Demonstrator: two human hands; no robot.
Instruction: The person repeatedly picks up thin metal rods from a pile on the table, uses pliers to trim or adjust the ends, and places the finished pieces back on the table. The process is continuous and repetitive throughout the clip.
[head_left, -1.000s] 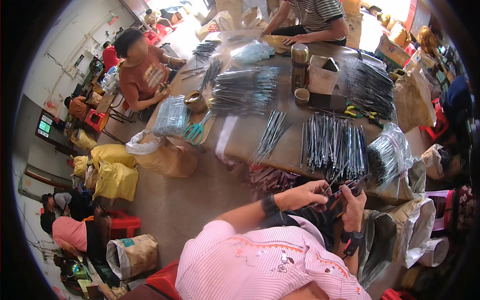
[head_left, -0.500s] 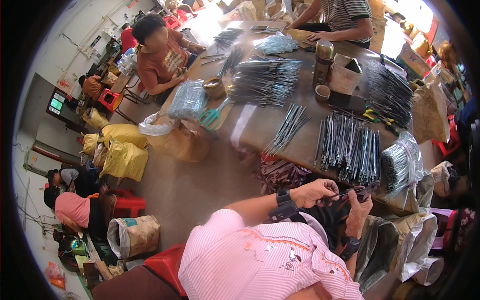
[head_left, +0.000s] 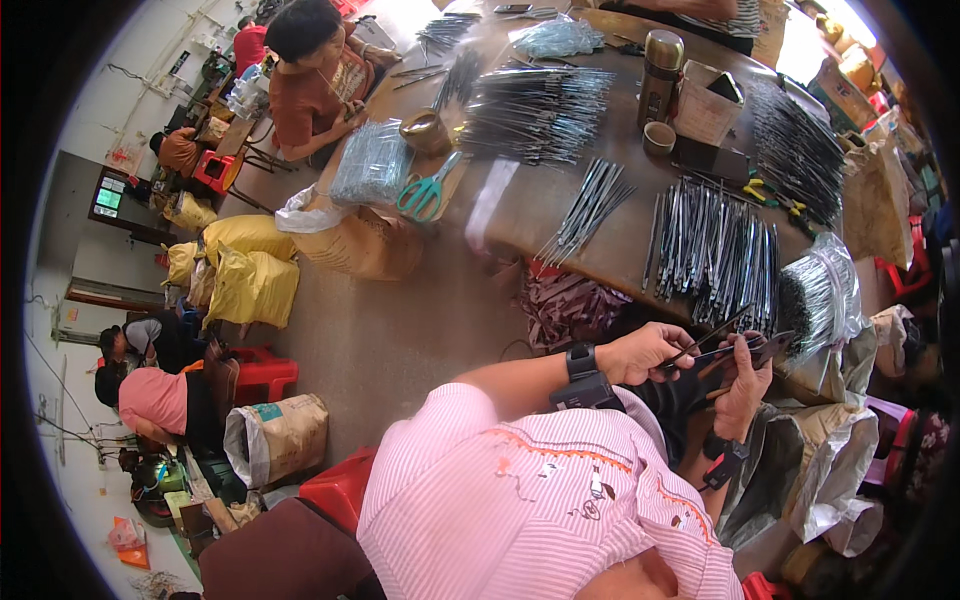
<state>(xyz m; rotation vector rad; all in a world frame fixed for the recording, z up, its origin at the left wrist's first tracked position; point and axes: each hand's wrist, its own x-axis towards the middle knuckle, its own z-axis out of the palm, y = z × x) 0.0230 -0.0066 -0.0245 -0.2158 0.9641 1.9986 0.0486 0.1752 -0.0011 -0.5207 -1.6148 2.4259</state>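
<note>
Above my lap, close to the table's near edge, both hands are closed on thin dark strips. My left hand pinches a thin dark strip, which slants up toward the table. Just to its right, my right hand grips another dark piece, wider at its far end; its exact kind is unclear. On the table beyond my hands lies a spread row of similar dark strips. A smaller bunch sits left of it, and a plastic-wrapped bundle lies at the right corner.
Farther back are a large strip pile, a thermos, a square container, yellow-handled pliers and teal scissors. Open sacks stand at my right. A co-worker sits across the table's left side.
My hands have shifted slightly right and up, and a strip in my left hand now points up toward the table. The view has turned, so the table sits higher.
</note>
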